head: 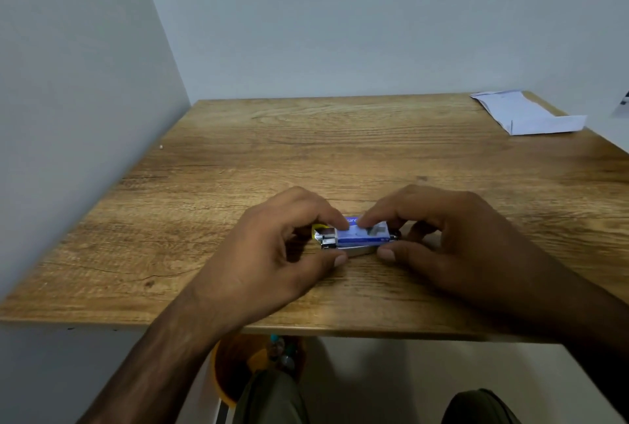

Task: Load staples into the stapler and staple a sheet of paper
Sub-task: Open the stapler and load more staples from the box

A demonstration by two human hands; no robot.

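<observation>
A small blue box of staples lies on top of a metal stapler with a yellow part at its left end, near the middle of the wooden table. My left hand pinches the left end, index finger on the box top and thumb at the front edge. My right hand grips the right end, fingers over the box and thumb at its front. A folded white sheet of paper lies at the far right corner of the table. Much of the stapler is hidden under the box and fingers.
Grey walls close in the table on the left and at the back. Below the near table edge stands a yellow bucket, beside my knees in olive trousers.
</observation>
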